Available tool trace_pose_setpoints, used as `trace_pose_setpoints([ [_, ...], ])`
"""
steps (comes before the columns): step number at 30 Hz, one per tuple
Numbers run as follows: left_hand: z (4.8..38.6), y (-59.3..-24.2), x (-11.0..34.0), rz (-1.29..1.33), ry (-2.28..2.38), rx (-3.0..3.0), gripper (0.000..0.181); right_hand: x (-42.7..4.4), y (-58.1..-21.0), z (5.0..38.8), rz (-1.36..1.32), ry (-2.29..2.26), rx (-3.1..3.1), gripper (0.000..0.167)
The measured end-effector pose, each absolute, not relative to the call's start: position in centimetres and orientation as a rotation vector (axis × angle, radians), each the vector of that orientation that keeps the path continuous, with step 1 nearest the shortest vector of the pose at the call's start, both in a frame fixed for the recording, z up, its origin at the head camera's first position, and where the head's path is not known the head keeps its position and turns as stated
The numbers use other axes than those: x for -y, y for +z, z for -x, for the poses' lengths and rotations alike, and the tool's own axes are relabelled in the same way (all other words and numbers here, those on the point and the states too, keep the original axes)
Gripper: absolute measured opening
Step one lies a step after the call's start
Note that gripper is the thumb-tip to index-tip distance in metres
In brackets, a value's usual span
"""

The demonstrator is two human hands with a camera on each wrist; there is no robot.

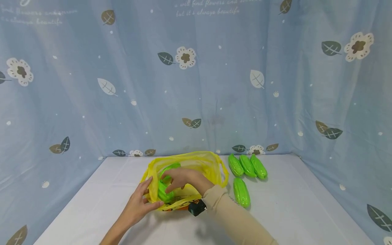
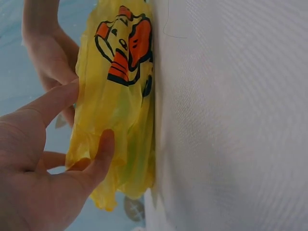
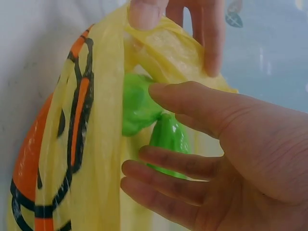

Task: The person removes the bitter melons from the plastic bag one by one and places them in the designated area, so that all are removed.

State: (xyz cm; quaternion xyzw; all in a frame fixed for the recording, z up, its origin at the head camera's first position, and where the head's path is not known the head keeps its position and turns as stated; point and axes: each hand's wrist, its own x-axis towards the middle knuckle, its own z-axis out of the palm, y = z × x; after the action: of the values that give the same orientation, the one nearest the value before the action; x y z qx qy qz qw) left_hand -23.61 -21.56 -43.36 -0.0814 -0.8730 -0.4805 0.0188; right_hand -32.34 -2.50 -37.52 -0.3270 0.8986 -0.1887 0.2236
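while pinching the edge of a thin yellow plastic bag (image 2: 106,106) between the thumb and fingers of the left hand (image 1: 139,202), holds the right hand (image 1: 180,177) inside, with fingers spread and gripping nothing, near glossy green oblong objects (image 1: 165,195) in there. shows four more (image 1: 246,166) on the white tabletop (image 1: 291,197), rightward.

Left grip (image 2: 29,187) pinches yellow bag (image 2: 98,108), orange-black printed; right grip (image 2: 54,60) partly behind.

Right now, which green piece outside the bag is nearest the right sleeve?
The lone front piece; the other three lie side by side farther back.
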Motion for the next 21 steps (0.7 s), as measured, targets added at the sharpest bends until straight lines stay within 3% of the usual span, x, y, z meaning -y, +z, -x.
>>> trace_pose_setpoints([
  [21,23.5,-43.5,21.5,0.259,-1.46,2.71,0.099,3.8,-38.8,31.9,0.822,-0.627,-2.449,0.057],
])
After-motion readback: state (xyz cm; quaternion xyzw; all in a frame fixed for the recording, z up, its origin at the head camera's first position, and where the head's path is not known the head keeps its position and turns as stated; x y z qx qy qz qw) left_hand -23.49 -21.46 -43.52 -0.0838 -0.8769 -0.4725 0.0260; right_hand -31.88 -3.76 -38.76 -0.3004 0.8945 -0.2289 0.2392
